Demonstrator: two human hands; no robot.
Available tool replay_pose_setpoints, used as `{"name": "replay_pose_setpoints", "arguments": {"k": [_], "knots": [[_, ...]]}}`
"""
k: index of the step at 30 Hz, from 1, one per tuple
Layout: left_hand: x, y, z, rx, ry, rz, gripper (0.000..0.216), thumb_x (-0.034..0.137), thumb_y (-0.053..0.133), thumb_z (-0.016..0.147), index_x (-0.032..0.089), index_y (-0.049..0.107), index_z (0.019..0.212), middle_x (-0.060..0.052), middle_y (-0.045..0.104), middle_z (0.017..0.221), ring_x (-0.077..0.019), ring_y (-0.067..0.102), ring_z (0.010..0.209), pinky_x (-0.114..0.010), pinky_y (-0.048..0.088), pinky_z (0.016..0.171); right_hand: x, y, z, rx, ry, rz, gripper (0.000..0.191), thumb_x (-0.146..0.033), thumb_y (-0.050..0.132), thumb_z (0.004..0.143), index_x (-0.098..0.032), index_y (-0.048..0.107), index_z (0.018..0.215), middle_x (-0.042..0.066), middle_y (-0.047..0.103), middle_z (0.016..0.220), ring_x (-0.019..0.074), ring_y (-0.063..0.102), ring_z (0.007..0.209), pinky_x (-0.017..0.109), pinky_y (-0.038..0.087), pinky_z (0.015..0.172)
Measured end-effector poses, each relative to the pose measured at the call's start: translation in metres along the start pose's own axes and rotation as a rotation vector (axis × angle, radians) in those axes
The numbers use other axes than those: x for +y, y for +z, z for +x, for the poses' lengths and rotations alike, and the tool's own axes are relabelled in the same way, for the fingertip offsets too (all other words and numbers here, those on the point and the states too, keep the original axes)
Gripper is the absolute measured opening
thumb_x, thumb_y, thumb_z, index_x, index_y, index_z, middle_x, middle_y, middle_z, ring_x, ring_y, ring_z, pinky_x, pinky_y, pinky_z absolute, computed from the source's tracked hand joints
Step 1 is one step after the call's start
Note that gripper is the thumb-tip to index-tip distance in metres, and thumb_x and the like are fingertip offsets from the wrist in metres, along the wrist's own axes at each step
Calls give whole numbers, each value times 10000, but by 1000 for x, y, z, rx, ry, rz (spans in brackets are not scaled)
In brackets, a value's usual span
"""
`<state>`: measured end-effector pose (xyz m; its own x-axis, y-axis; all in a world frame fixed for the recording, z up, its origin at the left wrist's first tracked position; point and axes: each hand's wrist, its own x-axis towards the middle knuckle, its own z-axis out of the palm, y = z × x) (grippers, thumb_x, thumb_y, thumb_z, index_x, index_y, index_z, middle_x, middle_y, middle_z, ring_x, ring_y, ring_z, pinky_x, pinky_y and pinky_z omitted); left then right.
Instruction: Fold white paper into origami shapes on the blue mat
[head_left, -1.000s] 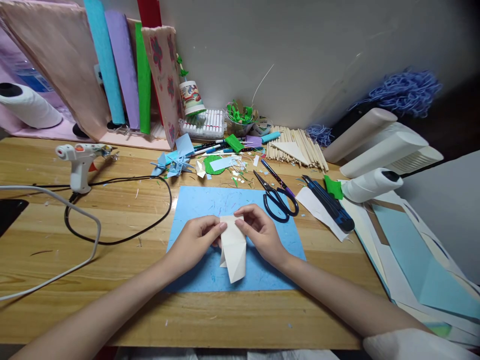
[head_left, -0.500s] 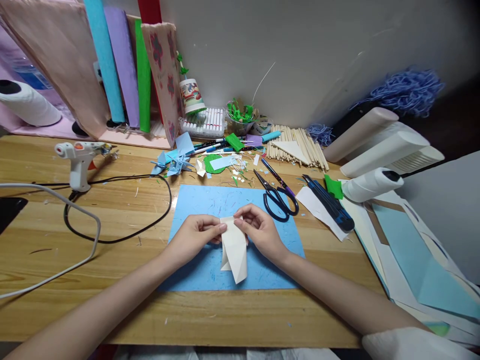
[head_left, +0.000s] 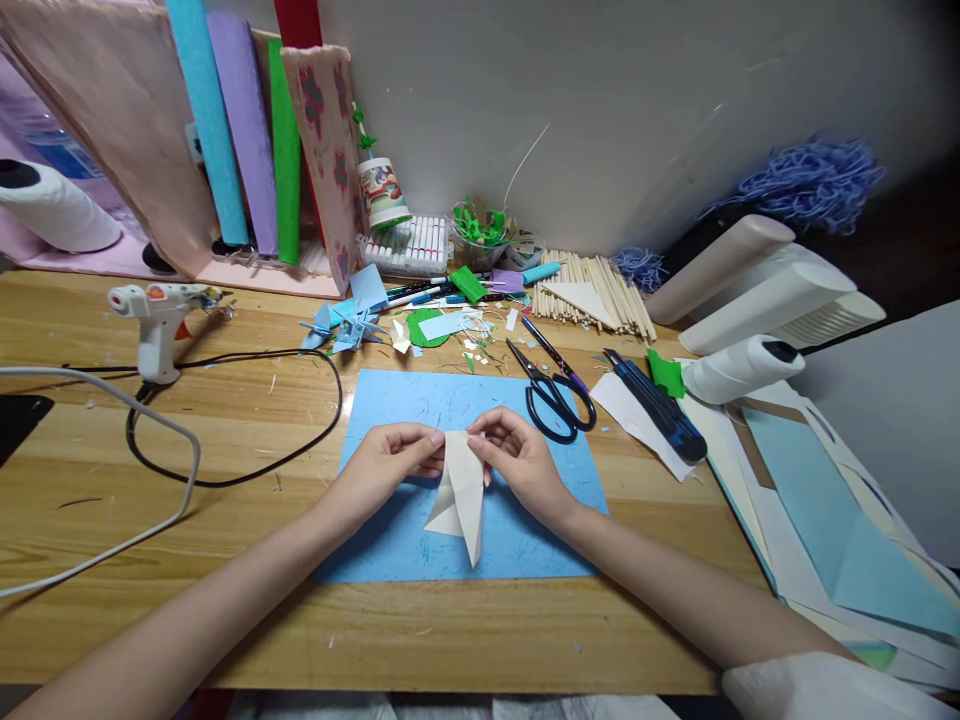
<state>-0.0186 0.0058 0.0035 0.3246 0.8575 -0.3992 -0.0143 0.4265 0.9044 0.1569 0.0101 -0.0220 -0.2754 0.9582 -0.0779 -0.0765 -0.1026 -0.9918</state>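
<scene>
A creased sheet of cream paper [head_left: 463, 485], folded into a narrow shape with pointed lower flaps, hangs between my hands above a blue mat [head_left: 540, 545]. My left hand [head_left: 401, 455] pinches its upper left corner between thumb and fingers. At the upper right edge, my right hand [head_left: 517, 455] grips it, thumb in front and fingers curled behind. The lower flaps stand apart, one toward the left and one pointing down. Beyond my right hand, black-handled scissors [head_left: 559, 408] lie across the mat's far edge.
On the left stands a white glue gun [head_left: 159, 325] with a looping black cord [head_left: 341, 400]. A utility knife [head_left: 656, 405] rests on white paper to the right. Blue folded paper pieces [head_left: 349, 325], wooden sticks [head_left: 600, 295] and a marker box [head_left: 409, 248] line the back.
The paper has turned in my hands, and its lower left flap has swung out further to the left. My left thumb has shifted slightly up at the corner.
</scene>
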Motion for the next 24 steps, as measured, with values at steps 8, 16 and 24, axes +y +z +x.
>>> {"name": "replay_pose_setpoints", "arguments": {"k": [8, 16, 24], "knots": [[0, -1, 0, -1, 7, -6, 319, 420, 596, 721, 130, 680, 823, -65, 689, 786, -170, 628, 738, -298, 483, 749, -1, 0, 0, 2, 2, 21, 181, -322, 612, 751, -179, 525, 819, -15, 503, 676, 80, 469, 506, 197, 413, 421], [-1, 1, 0, 44, 20, 34, 337, 443, 599, 696, 125, 661, 790, -52, 682, 724, -167, 623, 666, -309, 498, 706, 0, 0, -1, -59, 14, 25, 202, -348, 622, 739, -182, 535, 814, 16, 531, 785, 113, 508, 636, 215, 444, 497], [-4, 4, 0, 96, 70, 69, 249, 357, 625, 688, 113, 646, 731, 9, 608, 555, -111, 547, 535, -214, 437, 545, -1, 2, -3, -141, -36, -57, 174, -345, 608, 755, -180, 556, 777, 23, 558, 806, 145, 516, 756, 257, 421, 651]]}}
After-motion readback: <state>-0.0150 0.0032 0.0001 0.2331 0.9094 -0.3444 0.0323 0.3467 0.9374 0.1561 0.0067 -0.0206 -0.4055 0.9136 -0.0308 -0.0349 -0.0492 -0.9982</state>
